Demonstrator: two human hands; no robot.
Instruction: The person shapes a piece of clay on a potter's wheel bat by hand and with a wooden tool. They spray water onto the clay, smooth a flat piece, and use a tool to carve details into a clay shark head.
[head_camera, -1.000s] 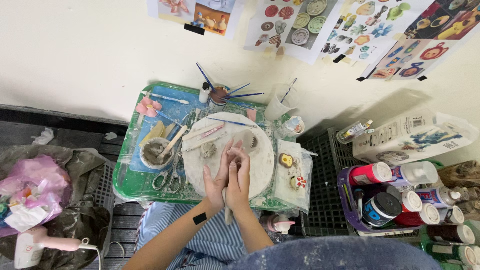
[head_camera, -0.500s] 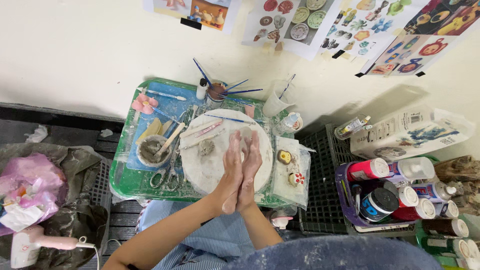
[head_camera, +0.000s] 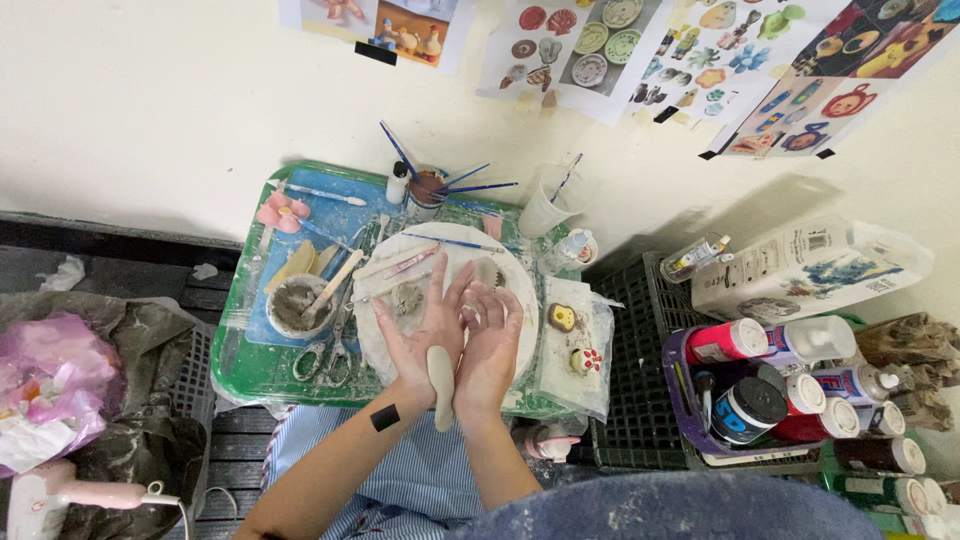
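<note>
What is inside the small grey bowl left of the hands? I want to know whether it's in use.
The grey bowl holds grey paste, with a pale wooden stick leaning out over its rim. The bowl's bottom is covered by the paste.

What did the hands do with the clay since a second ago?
The left hand and right hand slid against each other, palms together, rolling the grey clay piece. It was barely visible between them before; now a long roll sticks out below the palms, near the wrists. Neither hand let go. The round board, green tray, scissors and bowl stayed put.
</note>
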